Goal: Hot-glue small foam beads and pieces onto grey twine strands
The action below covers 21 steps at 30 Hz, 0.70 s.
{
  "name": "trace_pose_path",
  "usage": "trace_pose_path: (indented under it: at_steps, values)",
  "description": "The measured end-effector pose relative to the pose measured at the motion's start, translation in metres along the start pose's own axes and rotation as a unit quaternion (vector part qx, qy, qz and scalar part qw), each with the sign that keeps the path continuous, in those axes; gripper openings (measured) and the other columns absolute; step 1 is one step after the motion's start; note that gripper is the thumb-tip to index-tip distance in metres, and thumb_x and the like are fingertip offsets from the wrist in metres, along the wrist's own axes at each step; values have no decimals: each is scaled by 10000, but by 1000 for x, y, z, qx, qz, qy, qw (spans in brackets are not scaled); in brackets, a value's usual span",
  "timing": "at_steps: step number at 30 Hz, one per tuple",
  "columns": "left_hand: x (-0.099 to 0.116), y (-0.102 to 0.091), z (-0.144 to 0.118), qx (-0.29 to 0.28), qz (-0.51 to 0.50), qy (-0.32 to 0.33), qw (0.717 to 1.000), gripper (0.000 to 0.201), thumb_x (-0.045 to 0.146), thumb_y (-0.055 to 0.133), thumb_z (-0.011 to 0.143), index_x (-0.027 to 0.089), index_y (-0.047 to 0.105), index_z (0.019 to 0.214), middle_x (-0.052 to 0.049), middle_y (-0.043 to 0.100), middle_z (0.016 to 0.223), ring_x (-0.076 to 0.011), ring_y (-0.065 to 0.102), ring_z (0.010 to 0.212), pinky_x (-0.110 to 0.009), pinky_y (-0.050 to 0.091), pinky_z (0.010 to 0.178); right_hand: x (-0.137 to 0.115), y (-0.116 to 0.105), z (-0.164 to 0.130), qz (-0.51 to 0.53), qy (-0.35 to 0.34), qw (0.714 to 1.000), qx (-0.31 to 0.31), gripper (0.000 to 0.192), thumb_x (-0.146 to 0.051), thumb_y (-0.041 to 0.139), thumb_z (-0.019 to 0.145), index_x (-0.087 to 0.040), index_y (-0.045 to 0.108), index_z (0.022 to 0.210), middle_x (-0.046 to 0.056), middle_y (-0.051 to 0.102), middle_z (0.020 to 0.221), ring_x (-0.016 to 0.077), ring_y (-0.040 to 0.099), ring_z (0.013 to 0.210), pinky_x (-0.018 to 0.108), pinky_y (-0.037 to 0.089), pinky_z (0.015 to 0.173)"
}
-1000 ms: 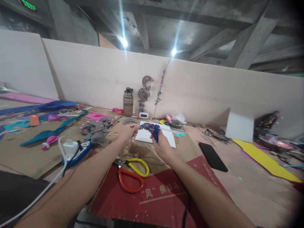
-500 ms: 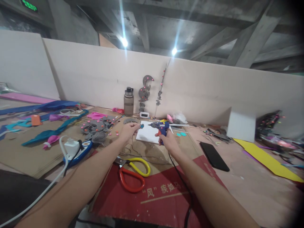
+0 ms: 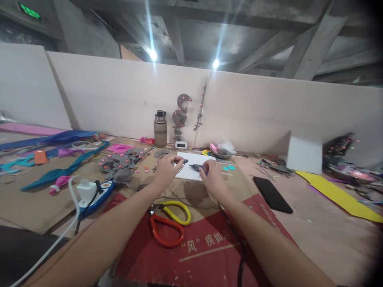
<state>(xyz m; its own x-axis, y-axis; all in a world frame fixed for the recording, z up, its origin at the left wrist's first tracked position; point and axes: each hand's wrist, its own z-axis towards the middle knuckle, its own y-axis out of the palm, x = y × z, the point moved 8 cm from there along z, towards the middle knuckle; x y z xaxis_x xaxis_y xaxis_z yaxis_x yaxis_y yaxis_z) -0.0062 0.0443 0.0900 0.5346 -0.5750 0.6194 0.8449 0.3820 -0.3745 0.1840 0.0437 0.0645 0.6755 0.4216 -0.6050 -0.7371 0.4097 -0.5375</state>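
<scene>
The blue glue gun [image 3: 198, 168] lies low over the white board [image 3: 191, 171], its nozzle pointing left, with the right hand [image 3: 213, 178] closed around its grip from the near side; most of the tool is hidden behind those fingers. Just left of the nozzle, the left hand [image 3: 165, 172] pinches a small dark piece [image 3: 185, 161] between thumb and fingertip, held up off the board and close to the tip, which looks like the way you would present a part to take a dab of glue. What the piece is, I cannot tell; it is too small. A black cord [image 3: 231, 229] runs from the gun back along the right forearm toward the near edge.

The board probably sits there as a clean work pad over the brown cardboard. Nearer, on the red printed sheet [image 3: 203, 247], lie scissors [image 3: 167, 221] with one yellow and one red handle, within easy reach of either hand. To the left sits a white plug [image 3: 85, 189] on a blue power strip [image 3: 100, 193], and beyond it a heap of grey cut shapes with pink dots [image 3: 121, 165]. A brown bottle [image 3: 160, 129] stands at the far wall, beside grey ornaments [image 3: 179, 115] propped against the partition. To the right of the board a black phone [image 3: 272, 194] lies flat, and farther right a yellow sheet [image 3: 338, 197].
</scene>
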Motion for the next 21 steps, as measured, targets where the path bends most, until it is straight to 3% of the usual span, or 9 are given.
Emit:
trace_pose_path:
  at_steps: [2,5,7,9,11,15,17,21]
  values:
    - [16,-1,-3,14,43,73,996,131,241,563,776,194,683,798,-40,680,834,-174,587,833,-308,417,796,-9,11,-5,148,46,988,-12,173,-341,557,754,-212,457,813,26,564,823,174,530,782,324,415,735]
    - [29,1,-9,17,81,129,988,107,237,570,783,208,672,794,-41,679,873,-194,569,907,-345,386,860,-21,36,-16,414,135,899,-49,327,-336,650,674,-234,407,866,-4,598,869,145,560,802,302,431,751]
    - [32,4,-11,8,71,137,988,106,235,569,782,208,670,795,-46,673,875,-199,564,911,-345,385,857,-27,47,-21,509,181,839,-62,406,-303,700,621,-239,383,868,-28,601,823,125,573,760,290,437,752]
    - [31,5,-11,2,29,115,993,102,228,572,770,204,671,783,-45,663,836,-189,568,848,-320,401,812,-30,51,-24,542,205,811,-76,410,-300,707,616,-240,379,855,-68,559,711,99,543,627,275,450,686]
    - [23,5,-10,2,-28,55,998,94,231,588,746,199,675,761,-37,654,772,-171,563,743,-292,410,739,-29,50,-24,528,210,819,-82,349,-331,680,648,-239,401,836,-96,480,633,70,450,505,231,423,552]
    - [7,8,-10,4,-120,-73,990,130,282,618,710,175,680,753,-28,657,705,-158,558,661,-269,406,664,-21,39,-21,439,187,877,-55,232,-374,628,690,-212,475,753,-83,419,621,51,340,468,175,277,400]
    - [4,11,-11,-7,-144,-97,985,162,307,615,713,166,675,764,-23,652,682,-153,561,653,-263,410,655,-19,37,-20,412,179,892,-47,214,-377,616,701,-204,491,717,-82,409,584,54,326,454,182,253,386]
    - [2,16,-12,-27,-164,-109,980,191,329,586,739,156,656,775,-11,626,648,-137,553,631,-256,417,649,-18,36,-21,401,183,896,-43,218,-378,621,703,-199,500,675,-87,391,509,58,297,419,199,224,378]
